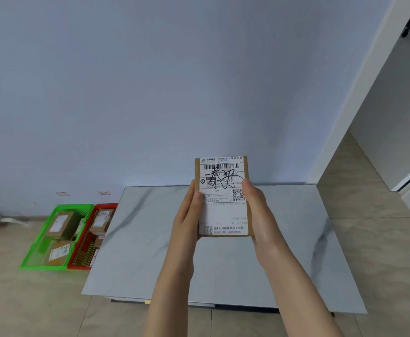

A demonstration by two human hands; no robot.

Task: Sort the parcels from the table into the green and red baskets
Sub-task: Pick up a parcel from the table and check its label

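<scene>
Room: we stand at a marble table [150, 239] by a plain blue wall.
Parcel: our cardboard parcel [223, 198] is up above the table at 12 o'clock, label facing us.
Hands: our left hand [187, 215] and right hand [260, 210] clasp its two sides.
Baskets: the green basket [39, 242] and red basket [90, 229] sit on the floor at 9 o'clock, touching.
Done: both baskets have parcels in them.
Left: we think this is the last one; the table looks bare.

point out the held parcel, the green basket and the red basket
held parcel [223, 212], head view, blank lower part of its white label
green basket [42, 235], head view, left rim
red basket [107, 205], head view, far rim
</scene>
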